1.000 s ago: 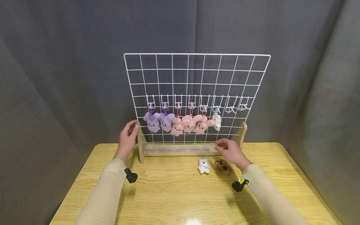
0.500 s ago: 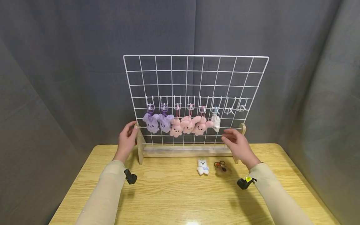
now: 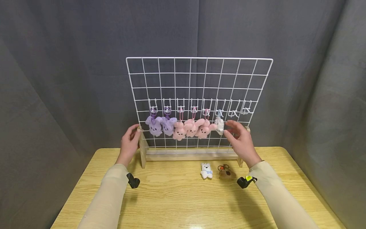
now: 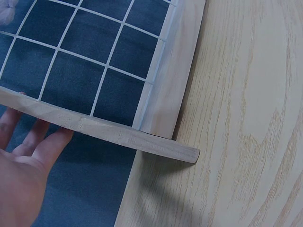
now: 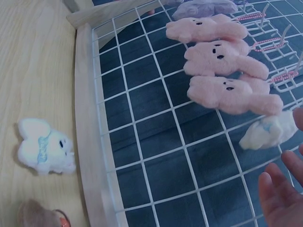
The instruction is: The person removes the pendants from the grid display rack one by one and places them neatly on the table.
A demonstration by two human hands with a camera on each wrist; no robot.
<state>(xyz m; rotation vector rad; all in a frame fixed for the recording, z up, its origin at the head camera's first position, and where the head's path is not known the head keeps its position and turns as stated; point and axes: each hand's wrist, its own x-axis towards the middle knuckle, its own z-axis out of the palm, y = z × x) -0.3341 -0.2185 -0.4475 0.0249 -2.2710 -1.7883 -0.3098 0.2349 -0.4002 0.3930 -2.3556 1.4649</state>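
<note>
Room before rightmost hook (image 3: 246,110), grid (image 3: 189,87) behind

Fuzzy, matt plush charms (image 3: 179,131) meet a smooth, white-coated wire grid (image 3: 189,87), its wooden stand (image 3: 188,156) pale and unglossed, against dull, creased cloth curtains (image 3: 71,79); the wood-grained tabletop (image 3: 171,197) (glossy at the near edge) looks smooth.
</note>
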